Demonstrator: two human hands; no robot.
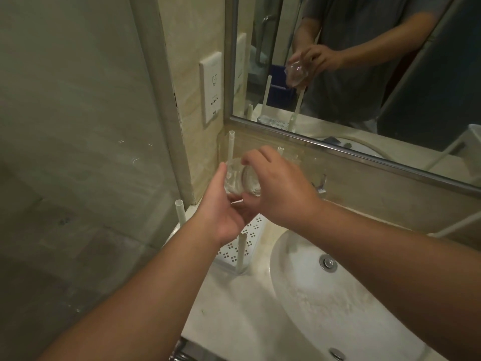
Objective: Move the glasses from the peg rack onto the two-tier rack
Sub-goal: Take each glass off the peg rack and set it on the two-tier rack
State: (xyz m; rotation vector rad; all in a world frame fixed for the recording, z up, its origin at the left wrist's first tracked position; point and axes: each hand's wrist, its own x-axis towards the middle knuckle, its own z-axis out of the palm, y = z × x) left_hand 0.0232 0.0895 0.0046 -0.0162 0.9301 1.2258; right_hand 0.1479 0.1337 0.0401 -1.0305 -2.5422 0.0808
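Lifting the glass [240,179] off the peg rack [247,237] looks like the step in hand, and doing it well means raising it straight along the peg until the rim is past the tip, so that it neither knocks the peg nor drags the light rack across the counter [229,303]. The glass lies tilted on its side, held above the rack's perforated tray and between its white pegs, near the far left corner by the mirror [338,74]. Both hands are together on it. The right hand [278,188] comes from the right, its fingers curled over the top and far side of the glass, and seems to carry most of the weight. The left hand [223,209] cups it from below and from the left, thumb up along the left side, fingers curled under the base. A firm wrap makes sense, since clear glass may be wet and could slip. I judge the next move should go right, over the sink [325,303], towards the white frame [453,225] at the right edge, which may be the two-tier rack; too little of it shows to be sure. One hand under the base would guard against a drop onto the basin.
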